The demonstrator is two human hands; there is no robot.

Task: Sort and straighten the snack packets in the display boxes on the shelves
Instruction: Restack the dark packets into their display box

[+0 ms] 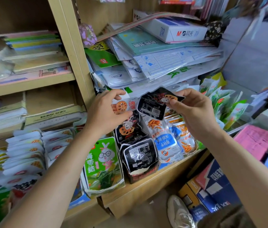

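- Head view, looking down at a pale wooden shelf unit; its upright post (74, 51) parts a left bay from a wider right one.
- Lower shelf board (148, 186): carries the display boxes side by side, with snack packets standing in them in rows.
- Left hand (107, 111): I see its fingers curled, pinching a pale lotus-root packet (123, 105) above the boxes.
- Right hand (194, 112): thumb and fingers pinch the upper corner of a black packet (154, 106), held in the air just beside the pale one. I cannot tell whether their edges touch or overlap.
- Black display box (140, 176): directly below both hands, packed with matching black packets, some showing the front and some the back.
- Green rabbit box (103, 163) stands to its left, blue-and-white packets (167, 143) to its right.
- White packets (26, 150) sit in rows at lower left; green packets (225, 104) stand at far right.
- Above the hands: a slumped pile of plastic-wrapped paper goods (171, 60), topped by a white M&G carton (184, 32).
- Left bay: coloured notebooks (34, 43) over further paper stacks.
- Floor (138, 216): a pale shoe (179, 211) and blue cartons (217, 183) beside the unit; pink sheets (253, 140) lie at right.
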